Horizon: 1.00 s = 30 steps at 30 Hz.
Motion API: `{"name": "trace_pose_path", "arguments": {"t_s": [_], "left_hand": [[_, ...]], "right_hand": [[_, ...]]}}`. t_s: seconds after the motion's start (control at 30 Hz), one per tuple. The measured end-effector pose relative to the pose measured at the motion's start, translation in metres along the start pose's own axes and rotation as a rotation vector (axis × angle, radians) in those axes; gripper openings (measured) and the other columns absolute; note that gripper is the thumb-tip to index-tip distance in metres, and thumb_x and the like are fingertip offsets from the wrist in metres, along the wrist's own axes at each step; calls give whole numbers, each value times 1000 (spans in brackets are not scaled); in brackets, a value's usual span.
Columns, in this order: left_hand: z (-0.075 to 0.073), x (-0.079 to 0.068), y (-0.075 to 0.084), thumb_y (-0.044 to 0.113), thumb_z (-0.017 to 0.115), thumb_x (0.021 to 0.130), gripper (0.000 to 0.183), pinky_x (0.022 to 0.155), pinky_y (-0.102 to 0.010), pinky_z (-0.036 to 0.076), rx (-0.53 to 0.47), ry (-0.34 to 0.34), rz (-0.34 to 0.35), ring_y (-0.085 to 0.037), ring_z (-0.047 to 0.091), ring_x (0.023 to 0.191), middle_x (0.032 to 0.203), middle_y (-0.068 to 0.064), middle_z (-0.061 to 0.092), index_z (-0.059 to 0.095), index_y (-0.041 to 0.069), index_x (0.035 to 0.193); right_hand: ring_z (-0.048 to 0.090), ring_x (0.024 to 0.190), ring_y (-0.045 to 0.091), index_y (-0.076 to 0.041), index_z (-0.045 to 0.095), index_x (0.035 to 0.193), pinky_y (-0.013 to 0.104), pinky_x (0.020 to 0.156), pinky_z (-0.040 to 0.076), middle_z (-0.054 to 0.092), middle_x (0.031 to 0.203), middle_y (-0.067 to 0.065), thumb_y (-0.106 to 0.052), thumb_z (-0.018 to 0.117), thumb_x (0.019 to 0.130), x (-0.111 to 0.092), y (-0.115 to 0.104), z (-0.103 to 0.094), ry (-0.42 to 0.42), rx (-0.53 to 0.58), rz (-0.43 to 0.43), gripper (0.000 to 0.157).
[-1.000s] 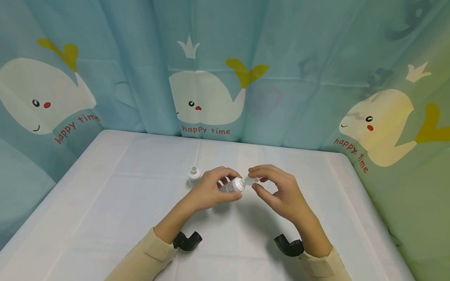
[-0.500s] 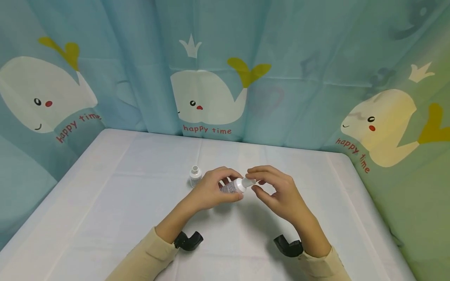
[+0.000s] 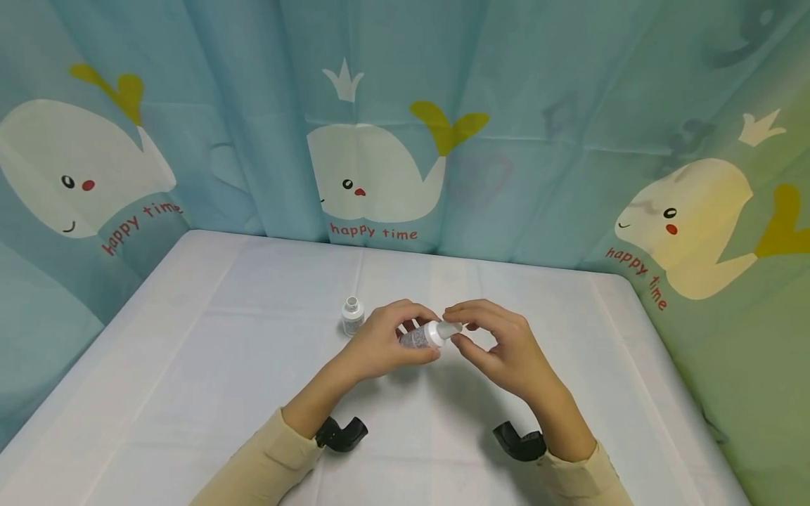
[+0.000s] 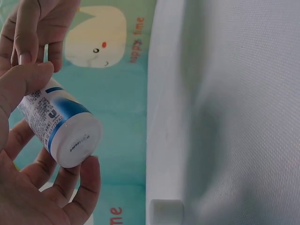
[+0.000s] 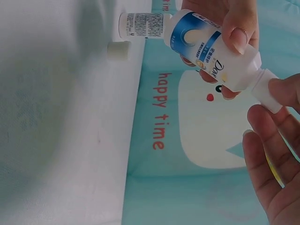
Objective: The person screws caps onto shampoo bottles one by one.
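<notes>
My left hand [image 3: 383,346] grips a small white bottle [image 3: 418,337] with a blue band and Dove lettering, held tilted above the table with its neck toward the right. In the left wrist view its round base [image 4: 77,140] faces the camera. Between thumb and fingertips, my right hand [image 3: 506,343] pinches a white cap [image 5: 267,91], which sits over the bottle's neck. Several other fingers of the right hand stand off to the side. A second white bottle [image 3: 352,318], with an uncovered mouth, stands upright on the table behind the left hand.
A white, cap-like cylinder [image 5: 119,50] rests on the table near the second bottle. The table [image 3: 266,393] has a white cover and meets a blue whale-print curtain [image 3: 266,140] at its far edge. Black curved mounts [image 3: 344,434] are worn at both wrists.
The cap has moved left onto the held bottle's neck, part of which showed between them a second ago. Both hands otherwise keep nearly the same place.
</notes>
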State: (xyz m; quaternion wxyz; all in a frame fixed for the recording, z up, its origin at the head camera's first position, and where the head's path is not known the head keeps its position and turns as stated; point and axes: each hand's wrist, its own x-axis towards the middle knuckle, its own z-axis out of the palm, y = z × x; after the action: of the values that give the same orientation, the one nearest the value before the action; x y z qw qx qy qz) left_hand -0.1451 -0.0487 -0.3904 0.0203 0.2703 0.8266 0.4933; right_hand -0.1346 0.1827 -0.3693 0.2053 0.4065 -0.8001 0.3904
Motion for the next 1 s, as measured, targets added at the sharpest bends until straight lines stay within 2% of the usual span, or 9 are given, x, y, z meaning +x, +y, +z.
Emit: {"name": "trace_pose_path", "arguments": {"t_s": [0.23,0.47,0.63,0.83,1.0], "left_hand": [[1,0,0,27,84,78,33,75,-33,51,5,3,3,-10,58,88,100,14,64,70,30,108],[2,0,2,29,84,78,33,74,-31,51,51,16,12,-9,58,88,101,14,63,70,28,109],[1,0,4,28,84,79,33,75,-31,52,59,21,13,-9,58,89,102,13,64,70,27,109],[-2,1,4,26,85,78,35,76,-30,52,58,42,9,-8,59,89,101,13,64,70,27,110],[-2,0,5,26,85,77,35,76,-30,52,37,35,1,-9,59,89,101,13,64,71,26,109]], "right_hand": [[65,84,9,-10,71,111,22,74,55,71,105,1,-3,78,82,1,0,1,6,7,16,31],[66,100,15,-10,72,108,23,77,55,68,116,4,-1,77,83,2,-1,3,20,14,18,27],[67,97,15,-11,72,103,22,75,56,70,111,3,2,79,81,2,-2,5,17,42,1,27],[67,96,16,-9,72,112,22,76,56,69,112,3,7,75,81,3,-2,5,4,49,-4,35],[66,96,15,-9,72,112,22,77,55,70,112,2,6,75,81,2,-1,5,18,18,-10,35]]}}
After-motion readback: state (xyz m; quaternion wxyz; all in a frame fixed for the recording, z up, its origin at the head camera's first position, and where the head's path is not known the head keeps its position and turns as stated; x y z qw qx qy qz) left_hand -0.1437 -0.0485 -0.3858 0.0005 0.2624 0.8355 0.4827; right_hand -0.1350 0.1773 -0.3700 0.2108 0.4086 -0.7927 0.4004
